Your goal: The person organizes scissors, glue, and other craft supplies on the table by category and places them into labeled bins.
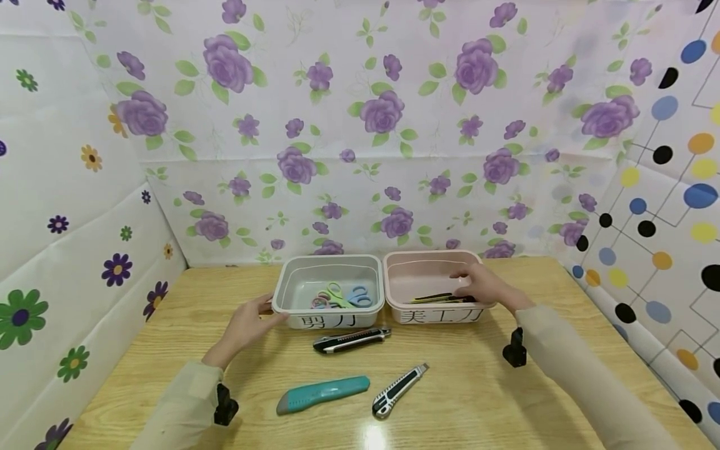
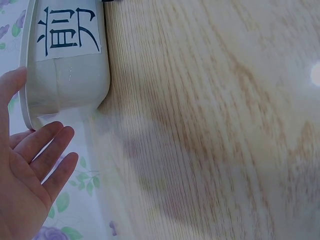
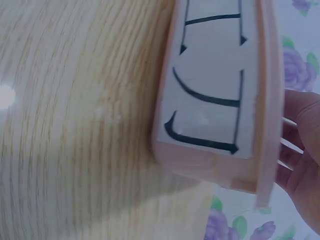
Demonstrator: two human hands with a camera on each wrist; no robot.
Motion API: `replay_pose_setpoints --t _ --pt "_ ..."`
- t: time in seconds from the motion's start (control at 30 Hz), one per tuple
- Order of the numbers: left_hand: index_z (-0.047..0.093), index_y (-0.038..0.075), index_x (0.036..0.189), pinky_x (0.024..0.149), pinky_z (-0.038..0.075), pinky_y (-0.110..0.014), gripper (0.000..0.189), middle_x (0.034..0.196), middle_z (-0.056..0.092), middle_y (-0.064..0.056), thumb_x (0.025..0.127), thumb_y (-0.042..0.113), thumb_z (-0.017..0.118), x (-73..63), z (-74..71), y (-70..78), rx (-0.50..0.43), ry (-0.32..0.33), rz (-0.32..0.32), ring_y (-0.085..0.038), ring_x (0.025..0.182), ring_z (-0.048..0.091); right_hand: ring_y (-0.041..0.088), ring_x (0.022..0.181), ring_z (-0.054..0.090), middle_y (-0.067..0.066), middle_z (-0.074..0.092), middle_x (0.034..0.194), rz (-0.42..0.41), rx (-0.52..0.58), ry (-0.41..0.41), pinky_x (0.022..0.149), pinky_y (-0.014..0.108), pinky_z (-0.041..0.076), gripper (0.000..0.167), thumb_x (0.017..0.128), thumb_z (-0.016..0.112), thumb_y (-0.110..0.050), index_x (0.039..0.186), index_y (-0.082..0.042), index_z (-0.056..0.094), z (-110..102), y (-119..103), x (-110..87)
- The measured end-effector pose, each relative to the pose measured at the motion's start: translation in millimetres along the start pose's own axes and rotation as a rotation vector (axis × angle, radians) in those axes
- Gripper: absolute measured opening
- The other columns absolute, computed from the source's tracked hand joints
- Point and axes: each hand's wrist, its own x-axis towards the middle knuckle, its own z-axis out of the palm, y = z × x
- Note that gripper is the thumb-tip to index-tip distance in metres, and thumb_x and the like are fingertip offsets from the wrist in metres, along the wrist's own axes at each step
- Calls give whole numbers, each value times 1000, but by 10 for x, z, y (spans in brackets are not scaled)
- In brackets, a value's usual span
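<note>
My left hand (image 1: 247, 325) is at the near left corner of a grey basket (image 1: 287, 265). In the left wrist view its thumb touches the rim and the other fingers extend loosely below. Inside the basket lie several scissors (image 1: 334, 295) with green, blue and pink handles. My right hand (image 1: 486, 286) reaches over the right side of a pink basket (image 1: 394, 259), fingers apart, above yellow-and-black utility knives (image 1: 435, 298). Its fingers are partly hidden by the basket wall in the right wrist view.
On the wooden table (image 1: 461, 400), in front of the baskets, lie a black-and-silver utility knife (image 1: 351, 340), a teal utility knife (image 1: 323, 394) and a white-and-black utility knife (image 1: 399, 390). Both baskets bear paper labels with black characters. Floral cloth (image 1: 349, 125) hangs behind.
</note>
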Motion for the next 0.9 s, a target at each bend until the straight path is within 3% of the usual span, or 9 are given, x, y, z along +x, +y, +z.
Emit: replay_pose_setpoints --t 0.57,0.77,0.9 --pt "41 -5 133 81 47 -48 72 116 58 -24 82 41 64 5 -12 14 5 -3 -1 -35 104 57 34 98 54 16 60 108 -84 72 3 81 50 45 37 81 69 -16 111 4 59 -89 -379 -173" --pt "41 -5 133 81 48 -48 73 115 58 -23 82 42 64 0 -8 9 3 -4 -3 -35 104 58 38 93 57 21 60 103 -168 159 -17 78 48 48 34 79 70 -10 107 7 60 -5 -534 -208" --pt "41 -4 133 81 48 -47 73 116 58 -22 82 42 64 1 -3 1 -1 -6 -6 -34 104 58 33 88 60 19 63 96 -222 177 -8 75 44 50 28 77 70 -4 101 8 62 104 -633 -230"
